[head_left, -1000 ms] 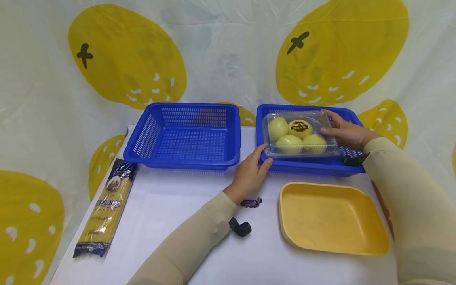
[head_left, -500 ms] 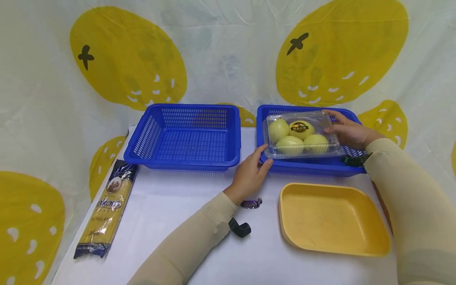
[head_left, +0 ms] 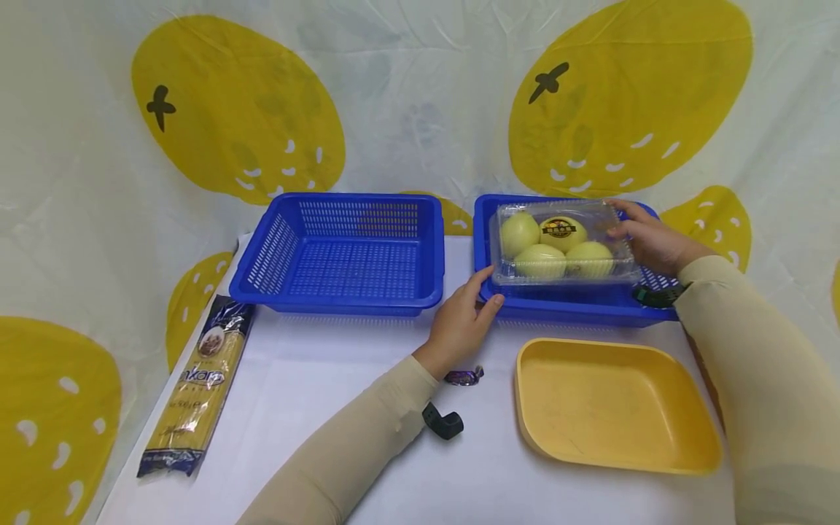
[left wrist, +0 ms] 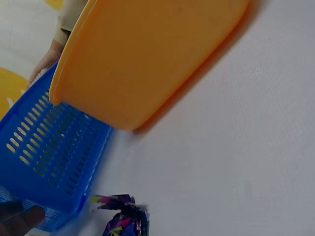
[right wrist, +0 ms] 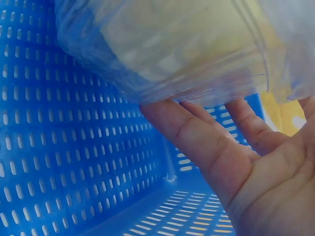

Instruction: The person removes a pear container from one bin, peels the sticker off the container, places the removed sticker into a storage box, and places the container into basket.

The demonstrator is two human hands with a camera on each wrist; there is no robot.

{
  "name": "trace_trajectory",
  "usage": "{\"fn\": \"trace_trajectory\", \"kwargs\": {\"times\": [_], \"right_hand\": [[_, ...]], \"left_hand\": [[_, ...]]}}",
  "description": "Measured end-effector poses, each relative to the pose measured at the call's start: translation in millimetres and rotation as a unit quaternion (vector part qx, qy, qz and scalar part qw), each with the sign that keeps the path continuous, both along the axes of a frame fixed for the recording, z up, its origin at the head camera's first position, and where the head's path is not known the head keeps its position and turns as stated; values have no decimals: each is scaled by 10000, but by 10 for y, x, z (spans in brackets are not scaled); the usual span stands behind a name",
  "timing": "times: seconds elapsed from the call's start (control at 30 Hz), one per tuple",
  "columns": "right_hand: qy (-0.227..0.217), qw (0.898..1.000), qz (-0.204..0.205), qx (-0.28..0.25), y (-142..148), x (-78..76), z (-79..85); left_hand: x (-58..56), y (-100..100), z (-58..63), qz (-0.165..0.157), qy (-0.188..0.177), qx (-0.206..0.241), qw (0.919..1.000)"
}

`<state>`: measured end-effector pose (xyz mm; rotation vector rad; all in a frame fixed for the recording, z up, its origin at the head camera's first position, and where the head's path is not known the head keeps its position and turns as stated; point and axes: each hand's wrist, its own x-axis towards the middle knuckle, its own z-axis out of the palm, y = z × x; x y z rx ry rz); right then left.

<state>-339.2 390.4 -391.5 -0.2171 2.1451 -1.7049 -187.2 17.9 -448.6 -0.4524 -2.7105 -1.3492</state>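
My right hand (head_left: 652,237) grips the right end of a clear plastic clamshell box (head_left: 500,251) holding several pale yellow-green round fruits (head_left: 539,260). A dark label marks its lid. The box is over the right blue basket (head_left: 590,313). In the right wrist view, fingers (right wrist: 192,130) reach under the box (right wrist: 206,83), with the perforated basket wall (right wrist: 64,147) beside and below. My left hand (head_left: 459,324) holds the front left corner of that basket, its thumb by the front rim. The left wrist view shows fingertips (left wrist: 29,216) at the basket corner.
A second blue basket (head_left: 337,300) stands to the left. Nearer me on the right is a yellow tub (head_left: 617,408). A purple-wrapped candy (head_left: 463,377) lies by my left wrist, and a spaghetti pack (head_left: 197,390) along the table's left edge. A patterned cloth hangs behind.
The fruit box has shifted slightly to the right with my right hand, and its front edge sits a little higher. My left hand has stayed at the basket corner.
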Motion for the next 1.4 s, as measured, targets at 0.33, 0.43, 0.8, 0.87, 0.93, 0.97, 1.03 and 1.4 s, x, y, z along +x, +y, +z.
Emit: {"fn": "trace_trajectory", "kwargs": {"times": [0.33, 0.43, 0.8, 0.87, 0.93, 0.97, 1.03, 1.4], "right_hand": [[63, 9993, -130, 336, 22, 86, 199], [49, 9995, -181, 258, 16, 128, 240], [90, 9981, -416, -442, -71, 403, 390], [134, 9981, -367, -472, -107, 469, 416], [146, 9981, -320, -506, -148, 534, 438], [150, 9984, -314, -441, -170, 572, 451], [110, 9989, -327, -319, -217, 653, 476], [-152, 9993, -310, -156, -579, 1026, 528]], "left_hand": [[29, 26, 62, 132, 233, 303, 9992], [48, 29, 103, 159, 283, 429, 9986], [122, -19, 326, 62, 660, 845, 9942], [141, -45, 368, 2, 694, 857, 9939], [165, -75, 408, -69, 704, 873, 9937], [179, -91, 429, -104, 704, 902, 9934], [209, -127, 467, -142, 720, 973, 9925], [402, -427, 584, -189, 762, 1174, 9900]]}}
